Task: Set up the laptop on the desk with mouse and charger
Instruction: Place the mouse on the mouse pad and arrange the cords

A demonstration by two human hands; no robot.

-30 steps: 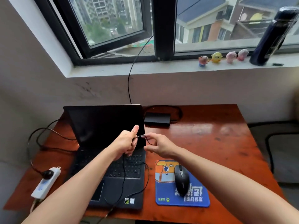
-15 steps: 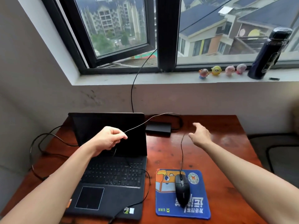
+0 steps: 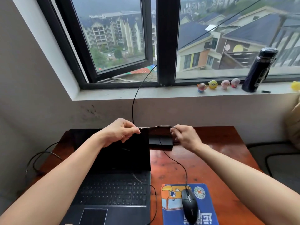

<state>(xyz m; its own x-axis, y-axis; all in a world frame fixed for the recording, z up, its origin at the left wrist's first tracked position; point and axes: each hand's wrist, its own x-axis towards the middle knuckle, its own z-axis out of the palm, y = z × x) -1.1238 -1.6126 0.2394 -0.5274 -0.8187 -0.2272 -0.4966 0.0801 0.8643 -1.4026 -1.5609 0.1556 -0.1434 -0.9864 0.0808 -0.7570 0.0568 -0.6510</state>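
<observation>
Above laptop [image 3: 113,159], your left hand [image 3: 121,132] and right hand [image 3: 185,137] each pinched cable [image 3: 155,127], taut between. Step: likely mouse [image 3: 189,207] hookup; next needed its end plugged in.

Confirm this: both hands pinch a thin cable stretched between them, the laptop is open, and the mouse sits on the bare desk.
Wrong in one respect: the head view shows the mouse on the blue mouse pad, not the bare desk. The rest holds: the left hand and right hand pinch the thin cable stretched between them, and the laptop is open.
</observation>
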